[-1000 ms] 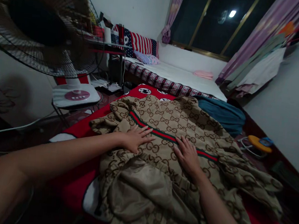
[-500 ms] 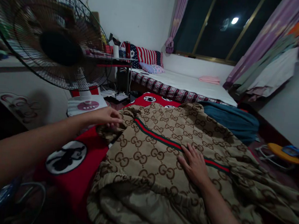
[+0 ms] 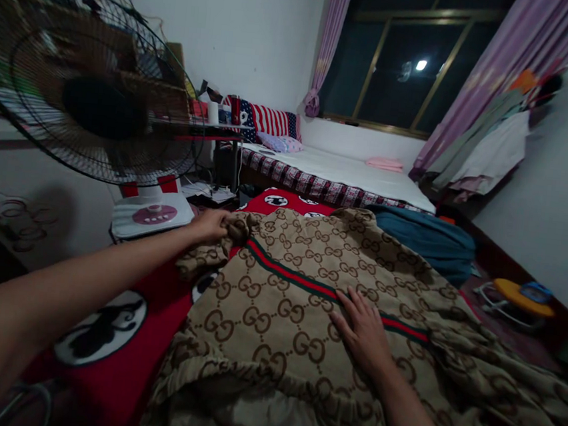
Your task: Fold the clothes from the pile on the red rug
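Observation:
A tan jacket [image 3: 275,309] with a brown letter pattern and a green-red-green stripe lies spread over a red cloth [image 3: 150,354] with black-and-white round prints. Its gathered hem faces me, with the lining showing beneath. My left hand [image 3: 211,225] grips the bunched sleeve at the jacket's far left, its fingertips partly hidden in the fabric. Flat on the jacket's middle, across the stripe, rests my right hand [image 3: 364,328] with its fingers spread. The other sleeve [image 3: 514,376] trails off to the right.
A large fan [image 3: 103,108] stands close on the left, beside a white stool-like base [image 3: 150,217]. Behind the jacket are a teal cloth heap [image 3: 419,239] and a bed [image 3: 348,169]. A yellow-topped stool [image 3: 522,296] is at right, under hanging clothes [image 3: 493,156].
My left hand has closed on the left sleeve and lifted part of it slightly. My right hand stays flat on the jacket. The view has shifted a little.

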Available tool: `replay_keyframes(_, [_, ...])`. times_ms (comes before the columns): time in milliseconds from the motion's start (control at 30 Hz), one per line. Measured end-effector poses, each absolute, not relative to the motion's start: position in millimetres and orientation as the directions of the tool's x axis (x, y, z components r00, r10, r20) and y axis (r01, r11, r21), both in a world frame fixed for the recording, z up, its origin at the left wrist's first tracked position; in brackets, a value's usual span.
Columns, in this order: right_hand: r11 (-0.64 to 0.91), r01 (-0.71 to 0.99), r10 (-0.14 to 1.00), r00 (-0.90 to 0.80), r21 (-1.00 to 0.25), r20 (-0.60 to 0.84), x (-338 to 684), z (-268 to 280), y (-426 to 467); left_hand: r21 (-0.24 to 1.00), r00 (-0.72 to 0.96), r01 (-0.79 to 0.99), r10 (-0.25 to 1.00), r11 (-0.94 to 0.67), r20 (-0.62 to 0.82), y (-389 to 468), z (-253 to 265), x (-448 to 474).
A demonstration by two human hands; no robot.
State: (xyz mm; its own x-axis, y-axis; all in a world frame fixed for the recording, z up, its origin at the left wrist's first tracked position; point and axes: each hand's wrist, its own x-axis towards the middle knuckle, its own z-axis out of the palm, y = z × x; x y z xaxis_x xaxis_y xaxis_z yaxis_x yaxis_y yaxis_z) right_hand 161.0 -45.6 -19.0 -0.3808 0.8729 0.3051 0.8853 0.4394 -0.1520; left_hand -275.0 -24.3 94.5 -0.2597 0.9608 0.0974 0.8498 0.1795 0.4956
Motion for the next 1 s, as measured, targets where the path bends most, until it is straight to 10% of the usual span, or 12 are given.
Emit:
replay_keyframes(133, [0.448, 0.877, 0.87, -0.384, -0.171, 0.31, 161.5, -17.2, -45.6, 0.116, -0.272, 0.962, 0.833, 0.247, 0.482, 3.7, 147.9, -276.7])
replay_keyframes(267, [0.446, 0.867, 0.878, -0.375, -0.222, 0.296, 162.1, -14.3, -46.8, -0.065, -0.192, 0.967, 0.875, 0.245, 0.445, 20.3, 141.0, -249.0])
replay_keyframes(500, [0.444, 0.855, 0.879, -0.358, -0.267, 0.316, 159.7, -11.8, -51.6, 0.145, -0.108, 0.985, 0.991, 0.095, 0.08, 15.4, 46.5, -183.7])
replay_keyframes(700, [0.231, 0.941, 0.898, -0.109, -0.248, 0.425, 188.3, -6.1, -32.0, 0.224, -0.291, 0.94, 0.948, 0.258, 0.13, 21.5, 35.6, -175.5])
replay_keyframes(833, [-0.085, 0.986, 0.956, 0.121, -0.144, 0.267, 218.9, 10.5, -6.6, 0.23, -0.33, 0.931, 0.923, 0.283, 0.198, 29.4, 30.2, -173.6])
replay_keyframes(1000, [-0.112, 0.992, 0.984, 0.118, -0.053, 0.133, 216.4, 17.8, 3.6, 0.283, -0.274, 0.94, 0.916, 0.191, 0.293, 33.5, 9.0, -173.9])
